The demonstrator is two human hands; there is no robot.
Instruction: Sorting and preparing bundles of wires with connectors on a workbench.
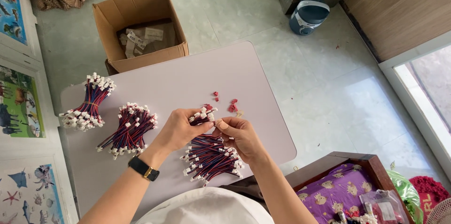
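My left hand, with a black watch at the wrist, holds a small bunch of red and blue wires with white plugs over a pale table. My right hand pinches one plug end of that same bunch with thumb and forefinger. Beneath both hands lies a loose pile of the same wires. Two tied bundles of wires rest to the left, one at the table's left edge and one nearer my left hand. A few small red bits lie just beyond my hands.
An open cardboard box with paper inside stands on the floor behind the table. A blue and white cooker sits farther back. At lower right is a wooden frame with a purple cushion. Animal picture mats lie left.
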